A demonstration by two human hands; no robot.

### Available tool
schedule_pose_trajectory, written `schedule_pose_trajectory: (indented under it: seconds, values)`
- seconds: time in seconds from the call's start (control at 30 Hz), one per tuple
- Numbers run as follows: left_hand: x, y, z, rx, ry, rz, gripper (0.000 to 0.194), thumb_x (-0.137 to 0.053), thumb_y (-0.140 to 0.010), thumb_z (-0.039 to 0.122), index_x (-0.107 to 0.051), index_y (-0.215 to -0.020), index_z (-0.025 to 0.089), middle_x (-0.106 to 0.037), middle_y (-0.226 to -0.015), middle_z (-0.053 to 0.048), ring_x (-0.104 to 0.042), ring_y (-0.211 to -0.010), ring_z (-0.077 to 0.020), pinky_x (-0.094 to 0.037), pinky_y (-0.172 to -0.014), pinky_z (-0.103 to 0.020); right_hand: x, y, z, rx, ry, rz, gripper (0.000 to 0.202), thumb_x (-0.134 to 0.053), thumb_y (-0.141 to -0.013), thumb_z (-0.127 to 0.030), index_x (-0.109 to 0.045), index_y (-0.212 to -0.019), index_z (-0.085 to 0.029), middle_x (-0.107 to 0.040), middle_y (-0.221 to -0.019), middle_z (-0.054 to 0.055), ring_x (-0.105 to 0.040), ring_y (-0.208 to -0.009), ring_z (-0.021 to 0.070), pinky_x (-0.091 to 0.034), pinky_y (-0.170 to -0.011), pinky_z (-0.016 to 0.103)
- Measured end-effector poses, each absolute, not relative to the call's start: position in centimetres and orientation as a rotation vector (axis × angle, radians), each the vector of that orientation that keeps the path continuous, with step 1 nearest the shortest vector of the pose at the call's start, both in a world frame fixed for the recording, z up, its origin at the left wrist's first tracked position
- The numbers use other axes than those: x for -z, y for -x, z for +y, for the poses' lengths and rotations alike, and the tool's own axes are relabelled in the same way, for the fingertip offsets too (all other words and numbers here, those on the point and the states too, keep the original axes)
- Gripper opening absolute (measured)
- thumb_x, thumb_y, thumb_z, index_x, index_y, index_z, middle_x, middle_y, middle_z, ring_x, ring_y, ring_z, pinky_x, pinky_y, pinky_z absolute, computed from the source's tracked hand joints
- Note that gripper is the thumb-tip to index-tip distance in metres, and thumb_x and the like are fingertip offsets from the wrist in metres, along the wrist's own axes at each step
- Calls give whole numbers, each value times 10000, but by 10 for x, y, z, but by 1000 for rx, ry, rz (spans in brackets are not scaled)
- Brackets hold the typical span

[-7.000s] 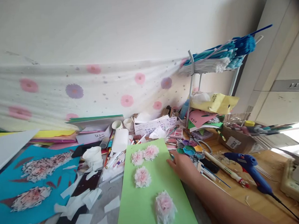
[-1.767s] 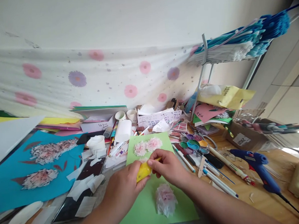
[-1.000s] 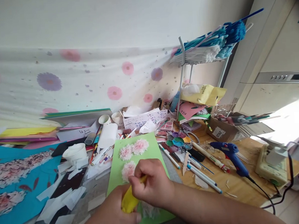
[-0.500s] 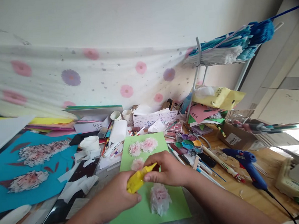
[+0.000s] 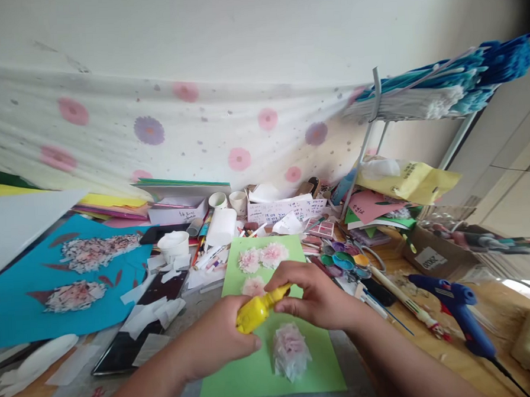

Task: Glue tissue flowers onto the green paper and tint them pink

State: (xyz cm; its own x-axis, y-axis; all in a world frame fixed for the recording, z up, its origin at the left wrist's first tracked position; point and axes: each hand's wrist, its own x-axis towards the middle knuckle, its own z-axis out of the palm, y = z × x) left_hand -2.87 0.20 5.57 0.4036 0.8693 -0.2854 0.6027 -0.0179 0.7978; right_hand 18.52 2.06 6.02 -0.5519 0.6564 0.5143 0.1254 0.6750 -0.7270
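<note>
My left hand (image 5: 225, 331) is wrapped round the body of a yellow squeeze bottle (image 5: 253, 313), which looks like a glue bottle, tilted with its nozzle up to the right. The curled fingers and thumb of my right hand (image 5: 312, 294) close about the nozzle end; the very tip is partly hidden. Below both hands lies a light green sheet (image 5: 239, 374). On it a pale pink paper flower (image 5: 291, 351) sits near the front right. Two pink flowers (image 5: 274, 255) are side by side at the far end, and another flower (image 5: 253, 286) is just behind the bottle.
At left, a blue sheet (image 5: 13, 306) bears ruffled paper flowers. White paper scraps lie on a black phone-like slab (image 5: 117, 354). A paper cup (image 5: 173, 246), pens and paint pots (image 5: 343, 261) crowd the back. A blue glue gun (image 5: 457, 307) with a cord rests at right.
The view has shifted, so the scene sits further right in the picture. My right fingers have closed further round the nozzle end, whose pointed tip showed more plainly before.
</note>
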Motion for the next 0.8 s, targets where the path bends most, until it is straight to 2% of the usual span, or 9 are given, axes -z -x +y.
schedule_pose_trajectory:
  seconds: [0.1, 0.23, 0.37, 0.53, 0.7, 0.8]
  values:
    - [-58, 32, 3, -411, -1616, 1276, 394, -659, -581, 328, -547, -929, 183, -485, -769, 26, -461, -712, -164, -366, -629, -237, -64, -193, 25, -1012, 430, -1853, 213, -731, -756, -220, -675, -960, -204, -643, -872, 44, -591, -803, 143, -465, -725, 267]
    - [-59, 33, 4, -476, -1565, 1007, 237, -664, -603, 302, -471, -691, 197, -420, -633, 73, -371, -595, -109, -316, -575, -208, -62, -194, 26, -1430, 252, -1540, 267, -787, -699, -227, -650, -929, -227, -666, -870, 19, -608, -736, 115, -470, -670, 245]
    - [-56, 32, 5, -523, -1589, 869, 198, -664, -648, 267, -485, -682, 191, -435, -612, 79, -355, -578, -99, -307, -566, -205, -59, -188, 19, -1624, 190, -1417, 296, -804, -679, -259, -613, -899, -207, -698, -884, 34, -653, -704, 122, -496, -672, 262]
    - [-52, 31, 2, -624, -1609, 824, 155, -666, -688, 260, -528, -723, 198, -481, -656, 60, -412, -612, -116, -358, -597, -217, -60, -183, 14, -1700, 185, -1364, 328, -804, -669, -327, -579, -868, -196, -707, -830, 38, -664, -668, 143, -503, -659, 290]
    - [-43, 24, -4, -1110, -1594, 848, 133, -675, -739, 294, -572, -775, 218, -563, -797, 11, -538, -725, -162, -451, -671, -247, -52, -161, 12, -1627, 299, -1271, 338, -828, -624, -294, -584, -829, -181, -662, -737, 1, -618, -679, 121, -471, -671, 264]
    - [-31, 20, -4, -1369, -1504, 903, 178, -728, -695, 277, -578, -768, 218, -591, -859, -3, -584, -777, -181, -486, -671, -246, -42, -141, 9, -1550, 428, -1135, 376, -847, -575, -304, -553, -778, -188, -610, -711, -27, -558, -633, 97, -450, -627, 237]
